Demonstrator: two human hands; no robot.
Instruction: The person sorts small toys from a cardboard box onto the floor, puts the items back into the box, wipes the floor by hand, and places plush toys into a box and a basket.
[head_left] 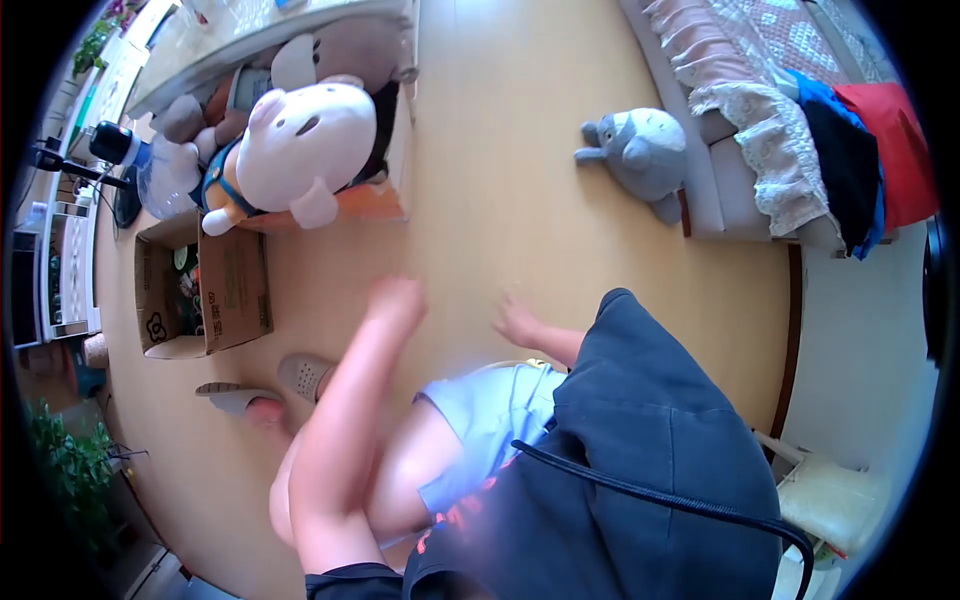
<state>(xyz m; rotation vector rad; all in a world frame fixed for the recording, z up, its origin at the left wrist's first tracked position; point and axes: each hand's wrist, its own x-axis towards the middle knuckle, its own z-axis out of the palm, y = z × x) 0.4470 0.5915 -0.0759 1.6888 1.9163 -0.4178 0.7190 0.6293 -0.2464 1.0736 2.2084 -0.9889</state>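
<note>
My left hand (397, 303) is over the bare floor, curled into a loose fist and a little blurred. I see nothing sticking out of it. To its right, my right hand (515, 318) is held above the floor with its fingers apart and nothing in them. Nearest my left hand are an open cardboard box (236, 290) with small mixed items inside, and a big white pig plush (305, 140). A grey and white plush toy (645, 150) lies on the floor beyond my right hand.
More plush toys (350, 55) are piled behind the pig under a table (230, 45). A sofa (705, 170) with a lace cover and clothes (850, 150) stands at upper right. My slippers (303, 374) are on the floor near the box. A green plant (70, 460) is at far left.
</note>
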